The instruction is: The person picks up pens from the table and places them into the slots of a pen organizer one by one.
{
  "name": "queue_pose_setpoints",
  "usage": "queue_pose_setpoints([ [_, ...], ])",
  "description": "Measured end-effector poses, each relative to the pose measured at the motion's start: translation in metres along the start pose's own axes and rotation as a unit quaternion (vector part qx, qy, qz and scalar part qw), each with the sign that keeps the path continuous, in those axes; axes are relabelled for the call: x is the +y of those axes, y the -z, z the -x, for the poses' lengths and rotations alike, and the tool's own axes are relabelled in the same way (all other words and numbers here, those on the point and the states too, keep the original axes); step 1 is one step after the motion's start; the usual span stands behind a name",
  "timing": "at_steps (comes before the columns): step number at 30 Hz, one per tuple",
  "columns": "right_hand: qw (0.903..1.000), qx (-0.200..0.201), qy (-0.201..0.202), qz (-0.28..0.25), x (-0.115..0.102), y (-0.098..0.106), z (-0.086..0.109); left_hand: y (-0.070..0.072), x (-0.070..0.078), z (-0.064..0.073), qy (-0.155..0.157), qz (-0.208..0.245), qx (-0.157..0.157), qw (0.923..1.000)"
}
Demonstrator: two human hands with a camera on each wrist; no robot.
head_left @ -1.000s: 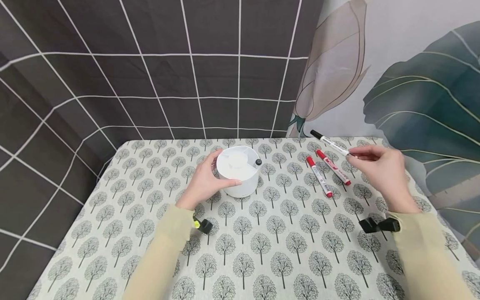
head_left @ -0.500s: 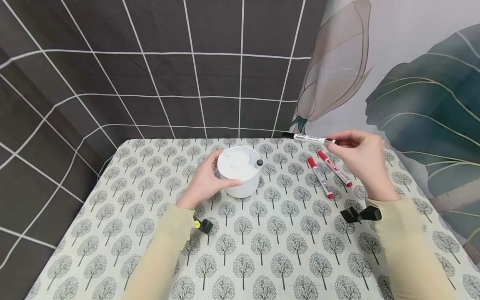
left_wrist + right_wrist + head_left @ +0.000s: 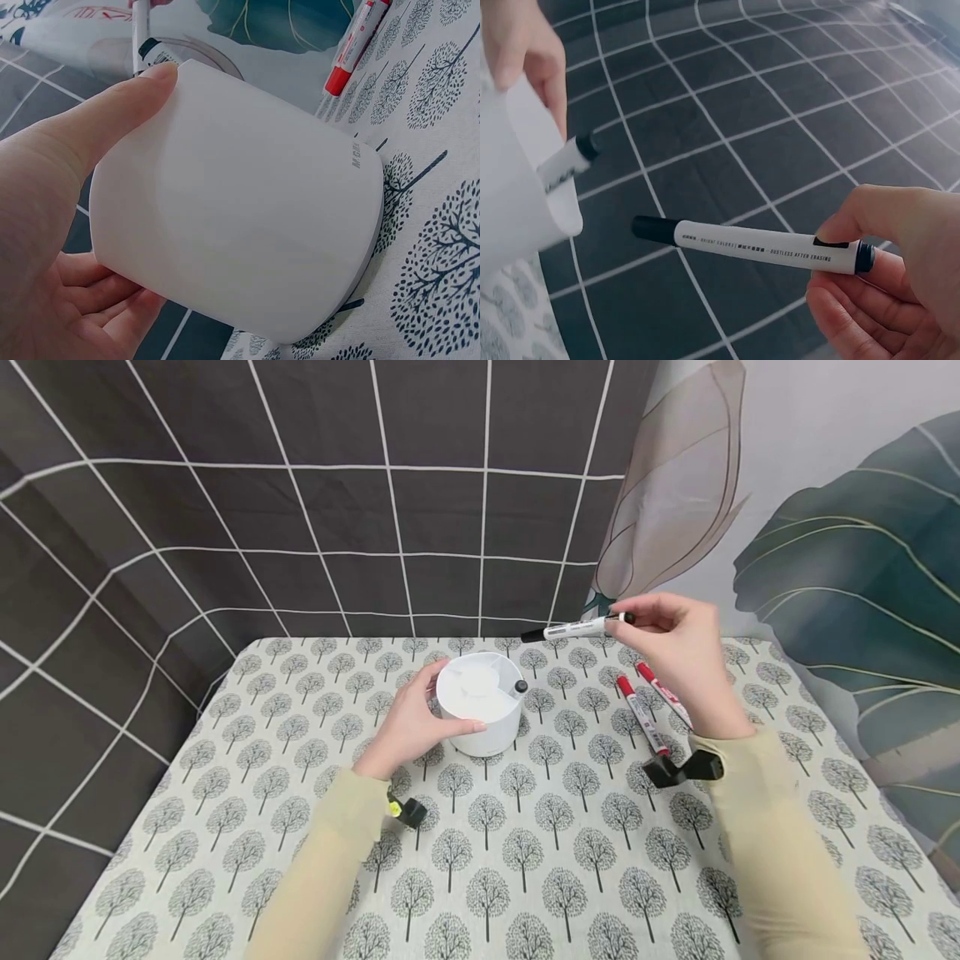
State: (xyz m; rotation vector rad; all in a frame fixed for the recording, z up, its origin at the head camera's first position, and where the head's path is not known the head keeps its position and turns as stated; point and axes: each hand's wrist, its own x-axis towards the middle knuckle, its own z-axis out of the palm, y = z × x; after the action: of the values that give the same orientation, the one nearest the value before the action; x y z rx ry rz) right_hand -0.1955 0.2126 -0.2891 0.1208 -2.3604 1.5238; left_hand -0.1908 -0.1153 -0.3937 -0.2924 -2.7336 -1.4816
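A white round pen holder [image 3: 491, 737] with compartments stands upright on the table. My left hand [image 3: 407, 725] grips its left side, thumb at the near rim and fingers round the far side. The black end of a marker [image 3: 568, 163] pokes out of the holder's right compartment. Between thumb and fingers, my right hand [image 3: 671, 647] pinches a white whiteboard marker [image 3: 769, 247] near its rear end. This marker is held in the air right of the holder and above its rim, nearly level, black cap towards the left.
Two red markers, one nearer [image 3: 642, 717] and one farther [image 3: 660, 689], lie on the tree-patterned tablecloth [image 3: 517, 835] right of the holder; my right arm partly covers them. A dark checked curtain [image 3: 300, 510] hangs behind the table, with a leaf-printed curtain [image 3: 847, 543] at the right.
My right hand has carried the whiteboard marker leftwards and up, closer to the pen holder, and the marker has turned nearly level. My left hand stays on the holder.
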Motion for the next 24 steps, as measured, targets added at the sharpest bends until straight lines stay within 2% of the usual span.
queue_pose_setpoints([
  [10,0.9981,-0.038,0.013,-0.047,-0.008,-0.028,-0.009,0.001,0.001,0.001,-0.01,-0.001,0.0,0.9999],
  [24,0.9901,-0.128,0.025,-0.051,0.011,-0.072,-0.012,0.001,0.001,0.001,-0.013,0.001,-0.002,0.9999],
])
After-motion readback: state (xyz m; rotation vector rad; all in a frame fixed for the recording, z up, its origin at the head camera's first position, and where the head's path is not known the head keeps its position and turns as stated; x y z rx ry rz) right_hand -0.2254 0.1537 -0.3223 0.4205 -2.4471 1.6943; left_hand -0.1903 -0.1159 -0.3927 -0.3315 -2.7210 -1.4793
